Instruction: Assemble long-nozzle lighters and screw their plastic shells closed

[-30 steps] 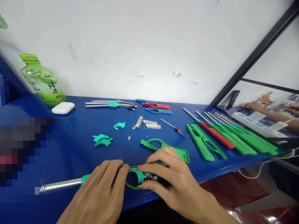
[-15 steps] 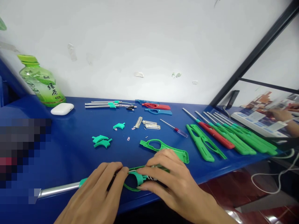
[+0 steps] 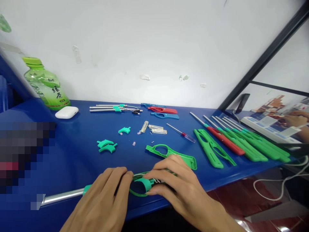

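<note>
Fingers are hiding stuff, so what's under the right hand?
Under the right hand, a curved teal piece, pale wires and part of a green shell peek out; whatever is farther in is covered.

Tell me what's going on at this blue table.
A person is working on a green casing. The left hand lies across it, a metal rod jutting out beyond; the right hand pinches a curved teal piece, white wires beside its fingers. Another green casing half lies hollow side up just past that hand, with a screwdriver farther back.
</note>
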A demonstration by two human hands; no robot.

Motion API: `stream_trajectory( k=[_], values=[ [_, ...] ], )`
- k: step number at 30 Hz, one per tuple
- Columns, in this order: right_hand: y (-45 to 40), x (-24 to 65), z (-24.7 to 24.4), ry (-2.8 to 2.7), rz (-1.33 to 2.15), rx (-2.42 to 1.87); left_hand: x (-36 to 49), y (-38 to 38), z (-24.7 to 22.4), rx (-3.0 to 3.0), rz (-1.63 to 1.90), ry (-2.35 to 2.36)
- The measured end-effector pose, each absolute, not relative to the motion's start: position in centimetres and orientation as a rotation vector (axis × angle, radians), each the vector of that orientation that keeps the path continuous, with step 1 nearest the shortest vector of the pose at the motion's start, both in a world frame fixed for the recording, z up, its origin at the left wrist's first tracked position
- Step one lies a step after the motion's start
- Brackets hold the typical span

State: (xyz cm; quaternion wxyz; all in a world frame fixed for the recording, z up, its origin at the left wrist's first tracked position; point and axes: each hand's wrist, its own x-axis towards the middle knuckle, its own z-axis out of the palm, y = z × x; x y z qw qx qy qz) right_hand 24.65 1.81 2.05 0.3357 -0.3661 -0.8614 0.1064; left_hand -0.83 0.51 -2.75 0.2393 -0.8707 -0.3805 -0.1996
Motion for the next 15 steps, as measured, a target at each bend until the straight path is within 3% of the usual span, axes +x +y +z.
stream_trajectory(
  k=[15],
  values=[
    [1.7,24.6,2.3,-2.286,0.411,-1.042,0.6,0.9,-1.8,-2.371,-0.633,-1.022]
  ],
)
